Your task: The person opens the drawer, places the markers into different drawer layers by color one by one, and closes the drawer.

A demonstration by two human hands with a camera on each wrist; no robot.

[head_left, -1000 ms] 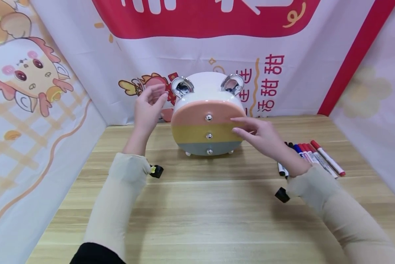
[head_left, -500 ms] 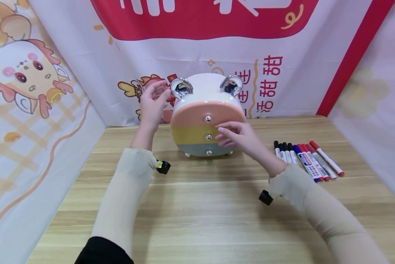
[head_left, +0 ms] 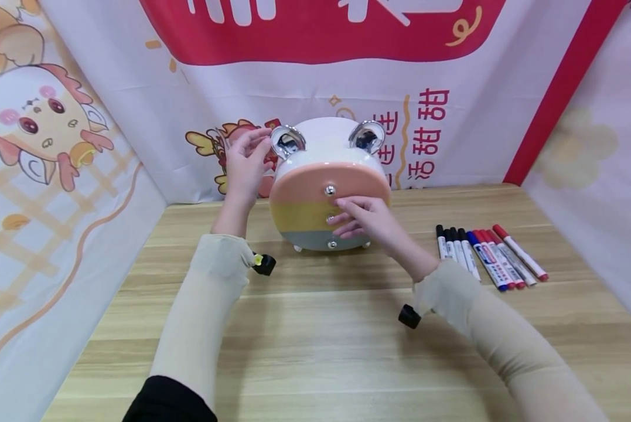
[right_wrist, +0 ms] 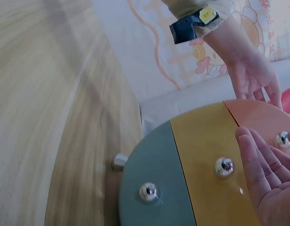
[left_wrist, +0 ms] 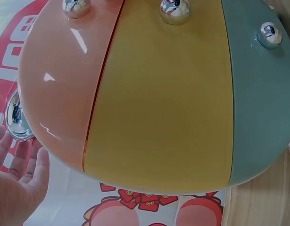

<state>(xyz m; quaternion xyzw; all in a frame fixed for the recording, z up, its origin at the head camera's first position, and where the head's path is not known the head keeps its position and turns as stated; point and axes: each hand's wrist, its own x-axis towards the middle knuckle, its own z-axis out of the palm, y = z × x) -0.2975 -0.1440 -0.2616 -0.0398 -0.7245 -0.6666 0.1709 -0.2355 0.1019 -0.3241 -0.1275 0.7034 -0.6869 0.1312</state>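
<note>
A small round-fronted drawer cabinet (head_left: 299,217) stands on the table, with pink, yellow and blue-grey drawers. Each drawer front has a chrome ball knob, such as the top one (head_left: 330,190). Two chrome ears rise from its white top. My left hand (head_left: 245,167) is at the left ear (head_left: 287,140), its fingertips right at the rim and its fingers loosely bent; the left wrist view shows the ear (left_wrist: 18,115) just above those fingers. In front of the yellow drawer (right_wrist: 206,141), my right hand (head_left: 370,221) has its fingers extended, with the thumb near the top knob (right_wrist: 282,140).
Several markers with black, blue and red caps lie in a row, the blue one (head_left: 486,261) among them, on the wooden table (head_left: 315,340) at right. A printed cloth backdrop (head_left: 315,88) hangs close behind the cabinet and along both sides.
My right hand has moved left from the cabinet's right edge to in front of the knobs, uncovering the markers. My left hand has shifted slightly right, up to the left ear.
</note>
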